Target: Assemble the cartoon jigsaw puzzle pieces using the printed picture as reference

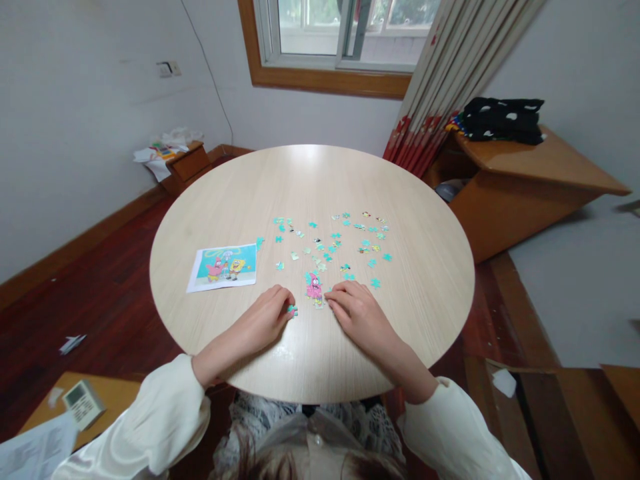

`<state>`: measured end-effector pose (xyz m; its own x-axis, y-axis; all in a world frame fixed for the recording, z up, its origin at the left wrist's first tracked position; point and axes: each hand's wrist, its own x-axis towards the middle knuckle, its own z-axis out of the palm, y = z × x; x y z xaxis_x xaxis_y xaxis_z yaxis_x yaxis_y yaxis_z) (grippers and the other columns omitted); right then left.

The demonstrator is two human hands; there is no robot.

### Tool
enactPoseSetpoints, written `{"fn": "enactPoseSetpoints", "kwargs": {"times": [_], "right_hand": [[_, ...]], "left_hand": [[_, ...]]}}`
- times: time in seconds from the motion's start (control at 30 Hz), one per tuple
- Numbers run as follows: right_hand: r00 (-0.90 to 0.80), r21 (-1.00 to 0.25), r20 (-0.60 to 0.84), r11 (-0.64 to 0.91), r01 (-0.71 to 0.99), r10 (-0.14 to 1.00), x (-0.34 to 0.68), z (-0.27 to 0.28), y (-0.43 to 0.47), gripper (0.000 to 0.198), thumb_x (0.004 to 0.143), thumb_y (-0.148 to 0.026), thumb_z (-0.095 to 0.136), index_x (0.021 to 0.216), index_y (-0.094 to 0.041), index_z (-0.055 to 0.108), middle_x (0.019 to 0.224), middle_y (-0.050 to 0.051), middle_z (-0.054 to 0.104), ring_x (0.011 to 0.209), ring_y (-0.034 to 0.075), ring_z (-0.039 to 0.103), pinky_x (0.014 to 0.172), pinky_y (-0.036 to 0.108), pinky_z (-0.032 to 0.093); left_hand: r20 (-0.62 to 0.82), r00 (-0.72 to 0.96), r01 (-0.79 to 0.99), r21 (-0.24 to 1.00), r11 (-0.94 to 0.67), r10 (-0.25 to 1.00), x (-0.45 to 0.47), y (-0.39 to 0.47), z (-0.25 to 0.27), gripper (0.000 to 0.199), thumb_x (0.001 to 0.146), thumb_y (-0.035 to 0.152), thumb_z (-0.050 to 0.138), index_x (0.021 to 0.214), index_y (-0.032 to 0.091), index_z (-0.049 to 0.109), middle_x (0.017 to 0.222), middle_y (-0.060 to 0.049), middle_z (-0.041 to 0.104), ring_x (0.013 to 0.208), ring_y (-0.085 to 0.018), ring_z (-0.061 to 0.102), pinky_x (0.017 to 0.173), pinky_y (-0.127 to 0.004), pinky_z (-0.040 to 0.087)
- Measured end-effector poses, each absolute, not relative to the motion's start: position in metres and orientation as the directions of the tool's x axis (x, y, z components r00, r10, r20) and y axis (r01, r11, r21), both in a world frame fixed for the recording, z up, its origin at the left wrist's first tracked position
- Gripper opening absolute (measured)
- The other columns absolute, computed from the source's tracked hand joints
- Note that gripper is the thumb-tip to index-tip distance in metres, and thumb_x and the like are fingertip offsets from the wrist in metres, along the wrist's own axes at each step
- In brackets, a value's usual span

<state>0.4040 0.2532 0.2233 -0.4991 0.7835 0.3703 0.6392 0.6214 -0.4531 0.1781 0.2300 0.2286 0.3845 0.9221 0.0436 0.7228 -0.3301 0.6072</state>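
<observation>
A small joined section of jigsaw puzzle [314, 288], pink with some teal and yellow, lies on the round table between my hands. My left hand [270, 312] is closed, its fingertips on a teal and pink puzzle piece [293, 311] left of that section. At the section's right edge, my right hand [357, 308] has its thumb and fingertips drawn together; whatever is in them is hidden. Beyond both hands, several loose puzzle pieces [327, 257] are scattered, mostly teal. A printed reference picture [225, 268] with cartoon figures lies flat to the left.
The round wooden table [310, 180] has a curved edge close to my body. Past it on the right stands a brown cabinet [540, 173] with black cloth [503, 120] on top. A small device [83, 405] and papers [37, 448] are at the lower left.
</observation>
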Motion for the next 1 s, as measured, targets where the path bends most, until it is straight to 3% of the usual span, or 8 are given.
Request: {"fn": "enactPoseSetpoints", "kwargs": {"times": [0.4,0.67,1.0], "right_hand": [[-0.57,-0.477,0.328,0.653,0.589,0.754,0.384,0.223,0.245,0.018,0.09,-0.013,0.051,0.096,-0.017,0.067,0.092,0.007,0.067,0.088,0.021,0.059,0.079,0.036,0.045],[-0.543,-0.442,0.346,0.644,0.625,0.765,0.385,0.219,0.255,0.02,0.089,-0.011,0.053,0.101,-0.017,0.067,0.099,0.009,0.067,0.093,0.022,0.058,0.082,0.038,0.045],[-0.536,-0.39,0.393,0.663,0.64,0.748,0.385,0.209,0.257,0.021,0.087,-0.009,0.054,0.101,-0.015,0.067,0.1,0.01,0.067,0.093,0.023,0.059,0.08,0.039,0.046]], "left_hand": [[0.007,0.341,0.635,0.736,-0.235,0.94,0.182,0.232,0.234,0.006,0.086,0.022,0.05,0.083,0.018,0.052,0.073,-0.001,0.058,0.067,-0.016,0.053,0.064,-0.028,0.041],[0.015,0.191,0.509,0.854,-0.112,0.981,0.182,0.257,0.228,0.012,0.083,0.027,0.054,0.079,0.016,0.056,0.065,0.0,0.056,0.06,-0.014,0.05,0.058,-0.026,0.038],[-0.047,0.098,0.585,0.811,-0.019,0.994,0.196,0.281,0.226,0.018,0.079,0.021,0.053,0.069,0.013,0.065,0.066,-0.005,0.066,0.062,-0.016,0.058,0.059,-0.026,0.039]]}}
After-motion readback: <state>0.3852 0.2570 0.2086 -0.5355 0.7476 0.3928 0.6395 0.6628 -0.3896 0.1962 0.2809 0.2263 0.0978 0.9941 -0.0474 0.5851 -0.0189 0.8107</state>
